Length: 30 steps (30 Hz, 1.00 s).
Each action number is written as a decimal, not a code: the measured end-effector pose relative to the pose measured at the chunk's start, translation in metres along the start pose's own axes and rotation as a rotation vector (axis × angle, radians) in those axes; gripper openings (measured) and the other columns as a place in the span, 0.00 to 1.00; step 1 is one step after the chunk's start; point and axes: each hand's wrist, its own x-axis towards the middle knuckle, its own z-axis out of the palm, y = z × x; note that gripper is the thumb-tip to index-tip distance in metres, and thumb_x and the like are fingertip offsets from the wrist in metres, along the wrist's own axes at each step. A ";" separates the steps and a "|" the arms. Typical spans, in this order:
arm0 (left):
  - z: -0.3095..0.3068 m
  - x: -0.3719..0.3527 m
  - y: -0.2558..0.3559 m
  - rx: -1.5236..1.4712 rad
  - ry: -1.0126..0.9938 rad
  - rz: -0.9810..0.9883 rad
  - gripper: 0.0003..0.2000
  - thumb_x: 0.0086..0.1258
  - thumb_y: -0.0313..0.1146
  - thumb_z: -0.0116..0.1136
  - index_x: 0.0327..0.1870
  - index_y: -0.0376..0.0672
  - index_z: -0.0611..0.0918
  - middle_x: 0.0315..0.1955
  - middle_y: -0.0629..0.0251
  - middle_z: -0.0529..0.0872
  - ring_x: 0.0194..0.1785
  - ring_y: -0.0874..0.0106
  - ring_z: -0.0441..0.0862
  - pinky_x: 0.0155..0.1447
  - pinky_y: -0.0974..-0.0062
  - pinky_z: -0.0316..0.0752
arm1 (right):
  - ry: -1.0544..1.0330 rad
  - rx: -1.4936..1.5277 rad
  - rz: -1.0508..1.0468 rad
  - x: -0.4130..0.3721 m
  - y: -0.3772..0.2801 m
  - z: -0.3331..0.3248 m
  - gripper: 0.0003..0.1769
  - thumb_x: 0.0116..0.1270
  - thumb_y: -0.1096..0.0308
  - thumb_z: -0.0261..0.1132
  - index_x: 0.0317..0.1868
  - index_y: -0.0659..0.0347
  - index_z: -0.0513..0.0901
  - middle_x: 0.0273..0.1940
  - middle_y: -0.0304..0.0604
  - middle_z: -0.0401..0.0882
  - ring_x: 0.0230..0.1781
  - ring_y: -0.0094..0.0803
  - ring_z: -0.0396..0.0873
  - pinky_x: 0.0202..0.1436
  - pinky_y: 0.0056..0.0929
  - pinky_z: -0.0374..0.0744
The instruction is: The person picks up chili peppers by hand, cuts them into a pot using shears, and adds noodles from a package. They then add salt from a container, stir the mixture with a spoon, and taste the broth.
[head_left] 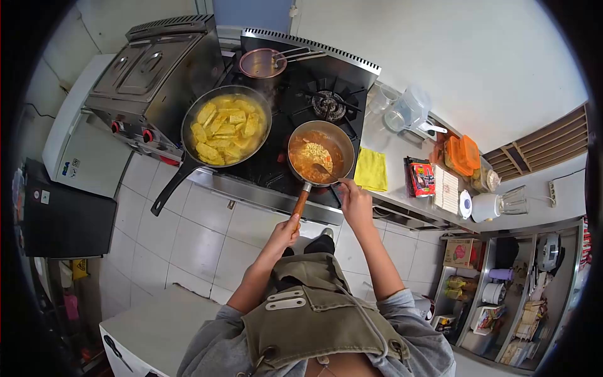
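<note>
Both arms reach forward from the body with the elbows bent. The left hand (pixel 286 231) is curled shut around the end of the wooden handle (pixel 301 205) of the noodle pan (pixel 290 151). The right hand (pixel 353 200) hangs at the pan's near right rim, its fingers pinched on a dark utensil (pixel 324 168) that dips into the reddish broth. The pan sits on the stove (pixel 276 162). Its handle runs straight back toward the person, slanting slightly left. A larger frying pan (pixel 186 135) stands just to the left.

One wide-angle head camera looks steeply down and forward past the apron (pixel 314 314). The stove (pixel 270 166) is close ahead, with the left hand (pixel 286 229) and right hand (pixel 355 201) at arm's length.
</note>
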 end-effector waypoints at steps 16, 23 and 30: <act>0.005 -0.003 0.005 0.014 0.013 -0.031 0.19 0.73 0.52 0.44 0.29 0.45 0.72 0.14 0.78 0.65 0.13 0.86 0.55 0.18 0.86 0.50 | 0.073 0.224 0.092 0.026 0.032 0.021 0.10 0.67 0.76 0.52 0.46 0.63 0.77 0.36 0.45 0.83 0.30 0.33 0.83 0.34 0.28 0.79; 0.005 -0.004 0.005 0.011 -0.003 -0.043 0.19 0.73 0.51 0.43 0.29 0.45 0.72 0.14 0.78 0.64 0.14 0.87 0.56 0.18 0.86 0.50 | 0.205 0.570 0.393 0.006 0.044 0.009 0.14 0.73 0.65 0.49 0.45 0.66 0.77 0.27 0.43 0.82 0.24 0.21 0.76 0.30 0.22 0.74; 0.004 -0.003 0.003 0.002 0.018 -0.046 0.19 0.73 0.51 0.44 0.29 0.44 0.72 0.15 0.78 0.65 0.14 0.87 0.56 0.18 0.86 0.50 | 0.195 0.714 0.521 0.004 0.067 0.019 0.15 0.74 0.62 0.49 0.40 0.67 0.75 0.23 0.41 0.78 0.22 0.21 0.73 0.28 0.20 0.71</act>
